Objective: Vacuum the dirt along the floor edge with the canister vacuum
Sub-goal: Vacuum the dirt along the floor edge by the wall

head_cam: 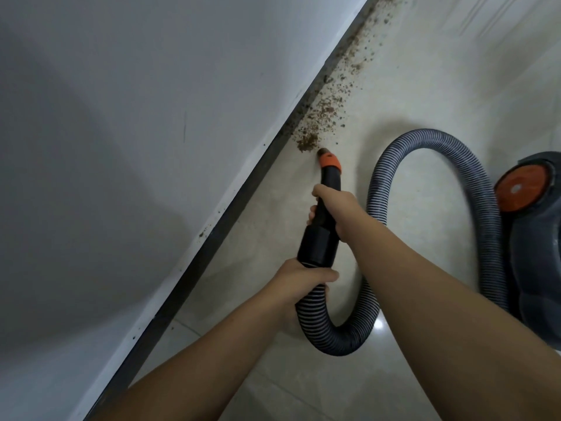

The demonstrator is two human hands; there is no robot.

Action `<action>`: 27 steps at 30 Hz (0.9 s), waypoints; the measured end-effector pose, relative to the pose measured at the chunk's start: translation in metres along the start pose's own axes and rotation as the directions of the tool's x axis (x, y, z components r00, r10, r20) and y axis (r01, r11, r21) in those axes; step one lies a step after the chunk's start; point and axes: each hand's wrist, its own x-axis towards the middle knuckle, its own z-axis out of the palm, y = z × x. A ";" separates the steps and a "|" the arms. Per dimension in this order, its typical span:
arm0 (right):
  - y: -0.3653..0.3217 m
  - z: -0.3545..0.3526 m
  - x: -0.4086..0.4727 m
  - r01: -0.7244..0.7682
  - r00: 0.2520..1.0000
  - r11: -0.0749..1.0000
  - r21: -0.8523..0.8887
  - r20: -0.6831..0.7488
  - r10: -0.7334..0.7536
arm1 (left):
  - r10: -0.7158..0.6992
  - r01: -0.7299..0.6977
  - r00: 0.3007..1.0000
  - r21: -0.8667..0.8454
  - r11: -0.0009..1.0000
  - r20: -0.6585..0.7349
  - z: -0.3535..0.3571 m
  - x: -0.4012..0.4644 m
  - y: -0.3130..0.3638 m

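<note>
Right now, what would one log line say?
right hand grips nozzle | left hand grips hose | nozzle at near end of dirt | step: vacuuming edge

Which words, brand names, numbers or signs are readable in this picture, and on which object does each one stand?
None can be read.
canister vacuum: its orange disc has a small pale mark at the centre, too blurred to read.
nozzle, hose, wall and floor: no text visible.

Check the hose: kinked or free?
Free. The hose runs in smooth open curves from the canister to the left hand; no flattened spot shows.
</note>
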 end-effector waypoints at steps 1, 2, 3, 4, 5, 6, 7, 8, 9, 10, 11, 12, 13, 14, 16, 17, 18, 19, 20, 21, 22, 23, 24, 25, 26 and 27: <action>-0.002 -0.004 0.001 0.002 1.000 1.000 -0.009 -0.005 -0.002 | -0.004 0.004 1.000 -0.010 1.000 0.006 0.004 0.001 0.001; -0.004 -0.005 0.002 0.005 1.000 1.000 -0.019 -0.003 -0.005 | -0.005 0.005 1.000 -0.026 1.000 0.003 0.005 0.001 0.003; -0.007 -0.002 0.003 0.008 1.000 1.000 -0.026 0.007 -0.008 | -0.002 0.002 1.000 -0.045 0.999 -0.008 0.005 0.001 0.006; -0.009 0.004 0.004 0.014 1.000 0.999 -0.030 0.024 -0.013 | 0.002 -0.003 1.000 -0.062 0.998 -0.025 0.001 0.001 0.008; -0.011 0.013 0.004 0.020 0.999 0.999 -0.035 0.046 -0.018 | 0.005 -0.009 0.999 -0.074 0.997 -0.046 -0.004 0.001 0.009; -0.013 0.022 0.005 0.024 0.997 0.999 -0.037 0.068 -0.022 | 0.009 -0.014 0.998 -0.080 0.997 -0.070 -0.010 0.001 0.011; -0.013 0.032 0.004 0.025 0.996 0.999 -0.034 0.087 -0.022 | 0.012 -0.020 0.996 -0.081 0.997 -0.091 -0.017 0.000 0.011; -0.014 0.040 0.005 0.024 0.995 0.999 -0.029 0.102 -0.021 | 0.017 -0.026 0.994 -0.080 0.996 -0.108 -0.024 0.000 0.012; -0.014 0.047 0.004 0.021 0.993 1.000 -0.023 0.114 -0.018 | 0.022 -0.032 0.993 -0.080 0.996 -0.120 -0.030 -0.001 0.012; -0.015 0.052 0.004 0.017 0.993 1.000 -0.016 0.121 -0.015 | 0.027 -0.037 0.991 -0.078 0.996 -0.128 -0.034 -0.002 0.013; -0.015 0.055 0.004 0.013 0.992 1.000 -0.007 0.125 -0.012 | 0.031 -0.041 0.991 -0.074 0.996 -0.132 -0.037 -0.002 0.014; -0.016 0.055 0.004 0.010 0.992 1.000 0.001 0.124 -0.010 | 0.033 -0.043 0.991 -0.068 0.997 -0.131 -0.038 -0.002 0.015; -0.017 0.055 0.005 0.007 0.993 1.000 0.004 0.121 -0.008 | 0.034 -0.042 0.991 -0.063 0.997 -0.127 -0.038 -0.002 0.016; -0.017 0.052 0.005 0.005 0.993 1.000 0.003 0.119 -0.005 | 0.033 -0.041 0.992 -0.059 0.997 -0.124 -0.036 -0.001 0.017; -0.016 0.046 0.006 0.001 0.994 1.000 0.005 0.110 -0.002 | 0.026 -0.032 0.993 -0.048 0.998 -0.114 -0.031 -0.001 0.016; -0.015 0.041 0.006 0.001 0.995 1.000 0.008 0.101 -0.002 | 0.022 -0.027 0.994 -0.045 0.999 -0.103 -0.028 0.000 0.015; -0.014 0.035 0.006 0.001 0.996 1.000 0.011 0.089 -0.002 | 0.019 -0.023 0.996 -0.044 0.999 -0.089 -0.024 0.001 0.014; -0.013 0.028 0.007 0.000 0.997 1.000 0.014 0.075 -0.001 | 0.018 -0.021 0.997 -0.044 0.999 -0.072 -0.020 0.002 0.014; -0.013 0.021 0.008 0.000 0.998 1.000 0.016 0.061 -0.001 | 0.015 -0.018 0.998 -0.045 0.999 -0.056 -0.015 0.003 0.013; -0.013 0.013 0.009 0.001 0.999 1.000 0.017 0.046 -0.002 | 0.012 -0.014 0.999 -0.045 0.999 -0.040 -0.009 0.004 0.014; -0.013 0.006 0.011 0.000 1.000 1.000 0.018 0.029 -0.001 | 0.011 -0.012 1.000 -0.045 0.999 -0.024 -0.003 0.005 0.014; -0.015 -0.001 0.013 -0.001 1.000 1.000 0.016 0.014 0.001 | 0.015 -0.015 1.000 -0.049 0.999 -0.007 0.002 0.006 0.016; -0.017 -0.007 0.015 -0.001 1.000 1.000 0.013 0.002 0.001 | 0.021 -0.020 1.000 -0.055 0.998 0.009 0.007 0.008 0.017; -0.019 -0.011 0.017 0.002 1.000 1.000 0.008 -0.006 -0.002 | 0.025 -0.024 0.999 -0.059 0.998 0.021 0.011 0.010 0.019; -0.021 -0.014 0.018 0.005 1.000 1.000 0.002 -0.010 -0.005 | 0.028 -0.026 0.999 -0.061 0.998 0.028 0.013 0.012 0.020; -0.023 -0.015 0.019 0.009 1.000 1.000 -0.004 -0.010 -0.009 | 0.029 -0.027 0.999 -0.067 0.997 0.030 0.014 0.013 0.022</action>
